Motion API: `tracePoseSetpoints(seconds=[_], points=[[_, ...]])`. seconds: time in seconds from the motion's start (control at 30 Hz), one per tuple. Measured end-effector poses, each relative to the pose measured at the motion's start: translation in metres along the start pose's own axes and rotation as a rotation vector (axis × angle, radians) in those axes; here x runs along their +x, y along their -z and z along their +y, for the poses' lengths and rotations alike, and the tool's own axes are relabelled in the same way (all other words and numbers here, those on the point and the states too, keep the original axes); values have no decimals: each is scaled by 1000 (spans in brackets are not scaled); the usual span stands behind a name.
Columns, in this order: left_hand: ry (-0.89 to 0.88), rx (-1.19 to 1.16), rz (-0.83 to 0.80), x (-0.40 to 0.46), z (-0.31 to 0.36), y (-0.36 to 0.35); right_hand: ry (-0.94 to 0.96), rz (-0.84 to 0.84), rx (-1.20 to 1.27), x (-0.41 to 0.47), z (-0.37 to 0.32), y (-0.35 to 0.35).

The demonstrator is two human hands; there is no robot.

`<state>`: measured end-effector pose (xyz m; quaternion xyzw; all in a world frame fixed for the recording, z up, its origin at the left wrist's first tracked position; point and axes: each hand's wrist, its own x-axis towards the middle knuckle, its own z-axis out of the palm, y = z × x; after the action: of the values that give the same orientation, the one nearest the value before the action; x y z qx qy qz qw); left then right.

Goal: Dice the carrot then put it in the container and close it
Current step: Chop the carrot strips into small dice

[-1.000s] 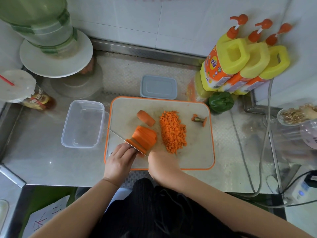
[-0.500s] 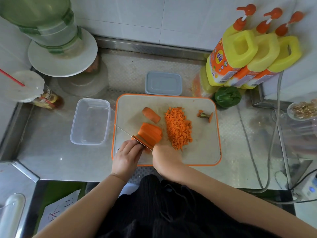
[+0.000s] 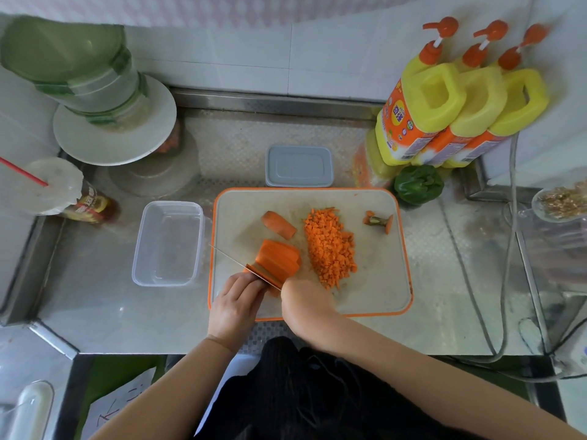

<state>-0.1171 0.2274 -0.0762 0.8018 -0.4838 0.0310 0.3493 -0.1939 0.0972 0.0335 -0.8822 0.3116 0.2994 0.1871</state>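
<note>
Landmark: every place below was given relative to the cutting board [image 3: 374, 290], an orange-rimmed board lying on the steel desk [image 3: 95, 306].
Step in hand: the person was cutting a stack of carrot slabs [image 3: 281, 257] at the near middle of the board, with a thin slice already parted at the stack's near end.
Left hand: the left hand [image 3: 236, 301] rested at the board's near edge, its grip curled and pressed onto the near end of the stack, just beside the blade.
Right hand: the right hand [image 3: 305, 301] was closed round the handle of the knife [image 3: 236, 263]; the handle itself was hidden under the hand, and the blade ran toward the board's left edge.
Doing it well: the holding fingertips probably needed to stay tucked back from the edge, and the slabs kept squared so they did not slide apart under the blade.
Carrot so far: a heap of diced carrot [image 3: 330, 246] lay mid-board, a rounded uncut piece [image 3: 279, 224] beyond the stack, and the trimmed top [image 3: 378, 221] toward the right edge.
Container: the clear container [image 3: 168, 242] stood empty just left of the board, its lid [image 3: 299, 166] just beyond the far edge.
In the way: a green pepper [image 3: 418, 184] and three yellow pump bottles [image 3: 460, 100] crowded the far right corner; a cup with a straw [image 3: 50, 188] stood well left. None blocked the short path to the container.
</note>
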Motion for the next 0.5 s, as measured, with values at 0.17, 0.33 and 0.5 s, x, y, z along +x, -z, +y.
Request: tracePoseSetpoints(seconds=[0.17,0.33,0.5], points=[[-9,8,9,2,0,0,-24,-25,6,7,-3,-2],[-10,13,3,1,-2,-1,-16,-7,37,7,-1,-3],[-3,11,12,0,1,-1,-49,-19,70,14,-5,-6]])
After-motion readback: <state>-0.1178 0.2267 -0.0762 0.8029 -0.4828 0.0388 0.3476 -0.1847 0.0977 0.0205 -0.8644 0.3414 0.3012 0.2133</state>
